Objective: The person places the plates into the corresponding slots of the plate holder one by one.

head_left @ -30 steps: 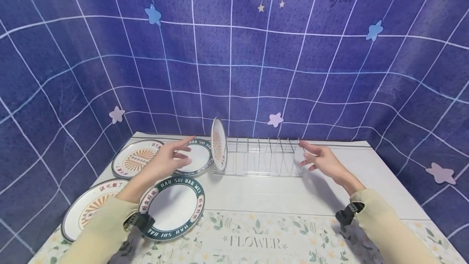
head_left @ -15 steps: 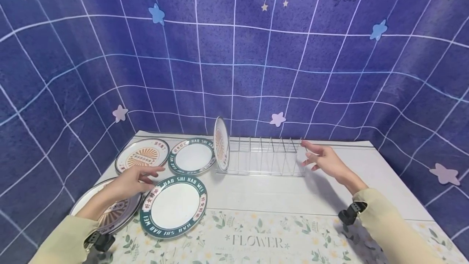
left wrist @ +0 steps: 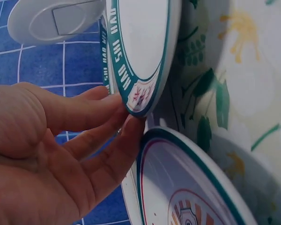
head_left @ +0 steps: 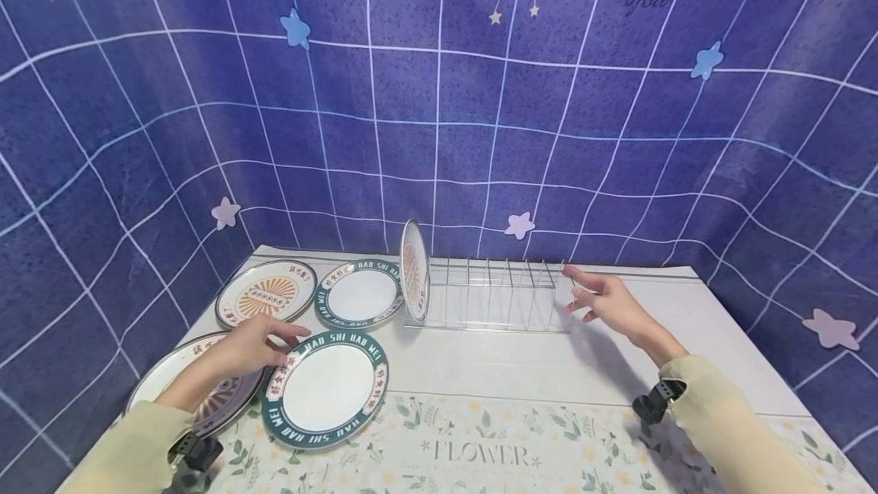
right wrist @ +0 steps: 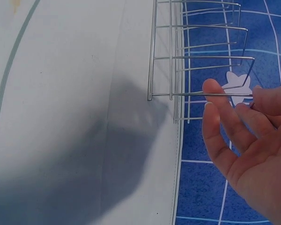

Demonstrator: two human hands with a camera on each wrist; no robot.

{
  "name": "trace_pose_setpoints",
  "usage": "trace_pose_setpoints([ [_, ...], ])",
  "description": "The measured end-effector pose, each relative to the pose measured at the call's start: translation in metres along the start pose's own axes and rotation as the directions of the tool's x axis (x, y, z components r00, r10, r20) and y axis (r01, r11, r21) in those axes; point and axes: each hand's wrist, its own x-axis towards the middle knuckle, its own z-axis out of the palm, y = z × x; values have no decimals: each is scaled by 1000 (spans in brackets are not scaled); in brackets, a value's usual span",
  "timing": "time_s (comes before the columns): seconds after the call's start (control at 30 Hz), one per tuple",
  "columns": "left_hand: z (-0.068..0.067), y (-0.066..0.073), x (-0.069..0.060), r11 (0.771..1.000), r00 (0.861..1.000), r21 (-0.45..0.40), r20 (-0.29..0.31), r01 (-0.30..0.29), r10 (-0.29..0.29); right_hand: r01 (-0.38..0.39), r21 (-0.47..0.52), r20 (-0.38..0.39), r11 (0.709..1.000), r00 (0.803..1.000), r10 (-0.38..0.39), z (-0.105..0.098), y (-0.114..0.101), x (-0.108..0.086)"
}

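Observation:
My left hand (head_left: 250, 345) is at the left rim of a green-rimmed plate (head_left: 325, 387) lying on the table. In the left wrist view, its thumb and fingertips pinch the edge of that plate (left wrist: 145, 47). A plate with an orange sunburst (head_left: 222, 395) lies partly beneath the hand and forearm. My right hand (head_left: 604, 303) holds the right end of a wire dish rack (head_left: 494, 325). In the right wrist view, thumb and fingers are curled about the end wire of the rack (right wrist: 192, 94). One sunburst plate (head_left: 414, 269) stands upright in the rack's left end.
Behind the left hand lie another sunburst plate (head_left: 267, 292) and a second green-rimmed plate (head_left: 360, 294), close to the rack. A flower-printed cloth (head_left: 480, 433) covers the table's front. A blue gridded curtain (head_left: 411, 97) surrounds the back and sides.
My left hand has moved back from beside the rack, left and nearer, to the front green-rimmed plate's rim. The right hand stays at the rack. The view has shifted slightly.

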Motion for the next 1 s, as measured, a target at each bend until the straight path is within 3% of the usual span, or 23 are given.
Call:
trace_pose_setpoints([
  [0.17, 9, 5, -4, 994, 998, -91, 34, 63, -60, 2, -15, 10, 1000, 1000, -1, 0, -1, 1],
  [0.4, 21, 20, -5, 985, 993, -124, 0, 121, -122, 0, -12, 11, 1000, 1000, 0, 0, -2, 0],
  [0.57, 23, 19, -4, 972, 984, -154, -7, 176, -179, -3, -13, 13, 1000, 1000, 3, 1, -1, 1],
  [0.7, 21, 14, -4, 957, 981, -218, 23, 192, -191, -4, -22, 8, 1000, 1000, 4, 1, -2, 0],
  [0.83, 18, 11, -6, 927, 983, -329, 86, 181, -162, -8, -22, 2, 1000, 1000, 8, 0, -3, 0],
  [1.0, 13, 9, -8, 841, 974, -517, 222, 161, -50, -10, -20, 0, 1000, 1000, 10, 0, -1, 1],
])
